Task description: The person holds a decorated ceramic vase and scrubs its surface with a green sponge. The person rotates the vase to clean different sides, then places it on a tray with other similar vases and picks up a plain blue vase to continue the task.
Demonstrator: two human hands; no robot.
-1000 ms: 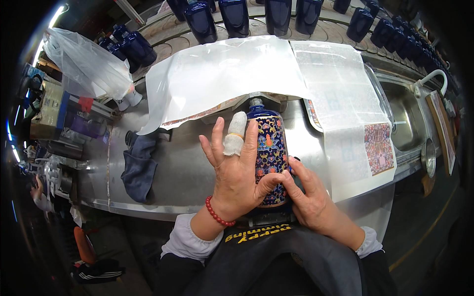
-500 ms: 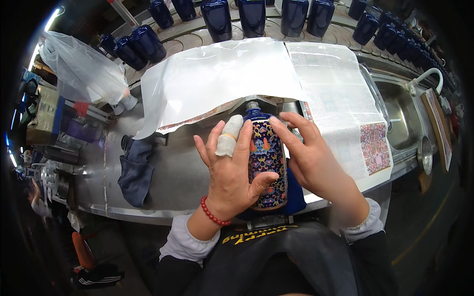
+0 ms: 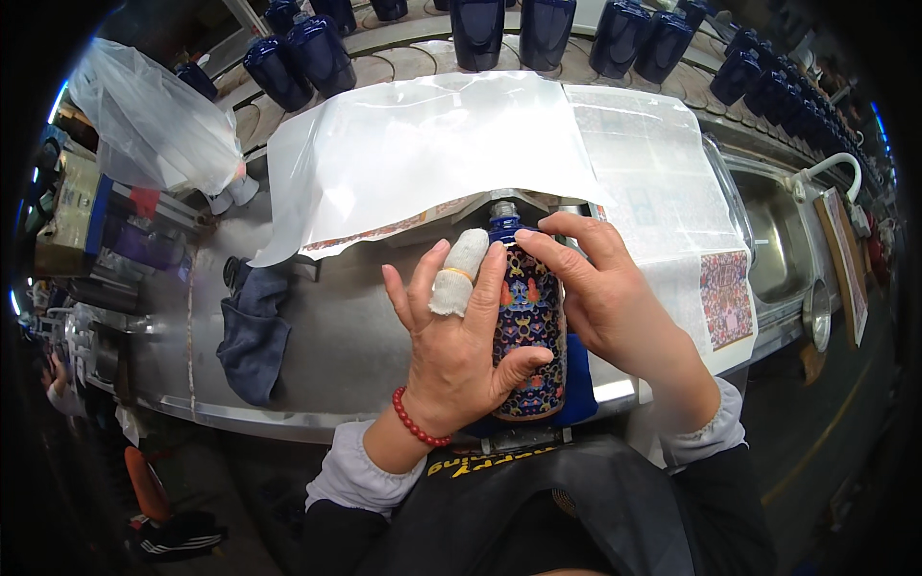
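Observation:
A dark blue bottle (image 3: 531,331) with a colourful floral pattern lies in front of me, its neck pointing away, on a blue pad (image 3: 580,384). My left hand (image 3: 447,346) rests against its left side, fingers spread, with index finger and thumb on the patterned face. A pale cloth sleeve (image 3: 456,274) held by a yellow band covers its middle finger. From the right, my right hand (image 3: 610,288) touches the bottle's shoulder with a stretched index fingertip. Its other fingers stand apart from that one, and some are partly hidden.
White sheets (image 3: 432,134) with printed patterned pieces lie beyond the bottle. Blue bottles (image 3: 475,34) line a conveyor behind them. A dark blue cloth (image 3: 254,336) lies left on the metal worktop (image 3: 336,326). At right are a sink (image 3: 778,230) and its white tap (image 3: 836,163).
The bottles on the conveyor have shifted to the right. The view has shifted slightly; both hands stay at the patterned bottle, with the right index fingertip still at its shoulder.

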